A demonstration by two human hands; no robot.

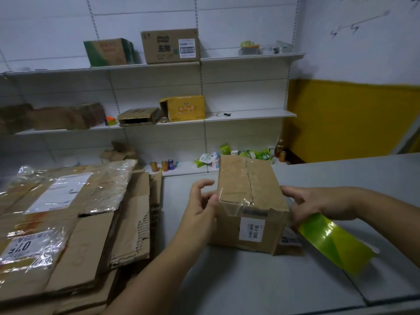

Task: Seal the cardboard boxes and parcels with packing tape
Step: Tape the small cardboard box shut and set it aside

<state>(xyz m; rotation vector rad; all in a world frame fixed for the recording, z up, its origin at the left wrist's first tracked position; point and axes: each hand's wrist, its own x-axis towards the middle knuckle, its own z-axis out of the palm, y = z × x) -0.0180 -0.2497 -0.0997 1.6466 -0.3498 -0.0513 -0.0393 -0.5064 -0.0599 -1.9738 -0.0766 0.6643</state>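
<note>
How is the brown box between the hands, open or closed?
Closed: the box has its top flaps lying flat, meeting along a middle seam, with clear tape over the near edge.

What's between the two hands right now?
Head view: the cardboard box stands between the left hand at its left corner and the right hand, which holds the green tape roll.

Brown box (247, 192), yellow-green tape roll (334, 242)

Drink cans (164, 165) and green packets (256, 154) on shelf (186, 171)
</note>
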